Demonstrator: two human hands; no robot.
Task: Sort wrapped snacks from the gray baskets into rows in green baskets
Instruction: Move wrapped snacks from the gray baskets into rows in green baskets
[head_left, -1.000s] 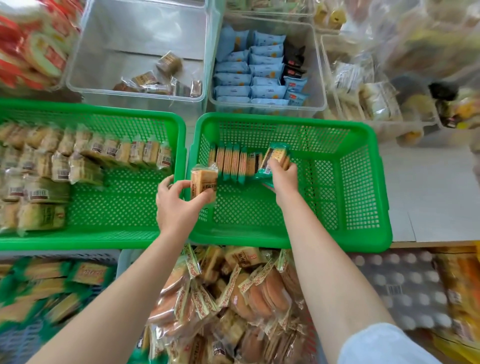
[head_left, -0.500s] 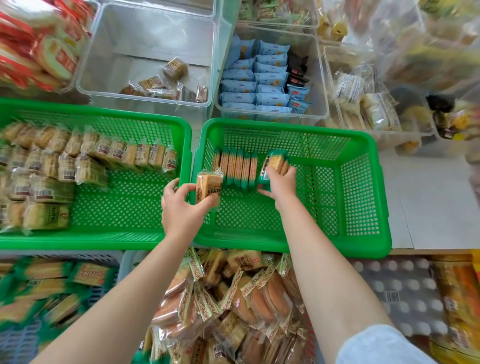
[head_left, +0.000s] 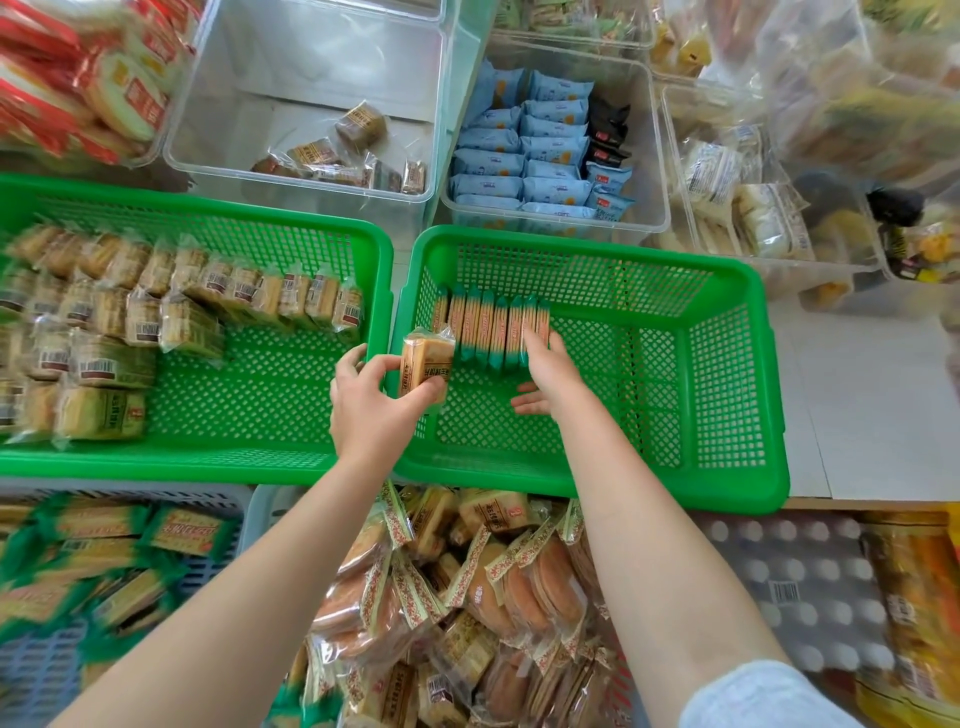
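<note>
Nearest the camera, at six o'clock, a heap of clear-wrapped cakes (head_left: 467, 597) filled the basket below the two forearms, too many and too jumbled to count. At eight o'clock a gray basket (head_left: 47, 670) held blurred green-edged packets.

Two green baskets sat side by side beyond them. The left hand (head_left: 371, 410) hovered over the divide between the two baskets, thumb and curled fingers pinching a single clear-wrapped snack (head_left: 423, 366), which stood upright in the grip at the hand's one o'clock, just inside the left wall of the right green basket (head_left: 727, 483). The right hand (head_left: 550, 376) reached into that same basket with fingers straight and spread, holding nothing, its fingertips touching the right end of a row of green-edged packets (head_left: 491, 332). About eight packets stood on edge in that row, at the hand's eleven o'clock, against the basket's far-left corner. The pinched snack sat just beside the row's left end.

The left green basket (head_left: 208, 462), at nine o'clock, carried several rows of clear-wrapped cakes, blurred beyond counting.

Farther off, at twelve o'clock, two clear bins stood behind the baskets: one bin (head_left: 311, 62) with a handful of wrapped pieces, the other (head_left: 649, 156) stacked with blue packets.
</note>
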